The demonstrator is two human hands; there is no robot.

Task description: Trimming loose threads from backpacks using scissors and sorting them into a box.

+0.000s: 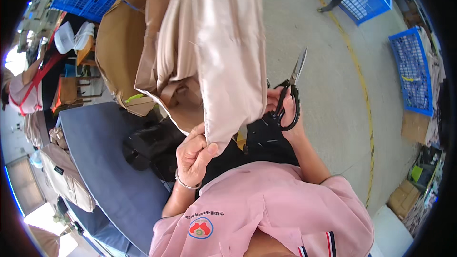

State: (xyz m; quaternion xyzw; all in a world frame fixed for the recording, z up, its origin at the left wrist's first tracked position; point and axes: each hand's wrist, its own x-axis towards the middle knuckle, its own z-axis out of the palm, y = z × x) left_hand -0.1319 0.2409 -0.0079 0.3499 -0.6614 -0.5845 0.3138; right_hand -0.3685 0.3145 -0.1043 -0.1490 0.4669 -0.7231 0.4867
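Cloth (233, 62), beige and shiny, is hanging before person's pink shirt (285, 190). Left hand (194, 158) is gripping its lower corner, fingers pinching hem against thumb. Right hand (291, 123) is holding black-handled scissors (298, 69) just beside cloth's right edge, fingers curling around handles, blades pointing away. Blue-grey table (107, 162) is standing left; blue crate (350, 9) is sitting on floor (323, 104), upper right.

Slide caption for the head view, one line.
Left hand pinching the edge of shiny beige fabric, right hand holding black-handled scissors.
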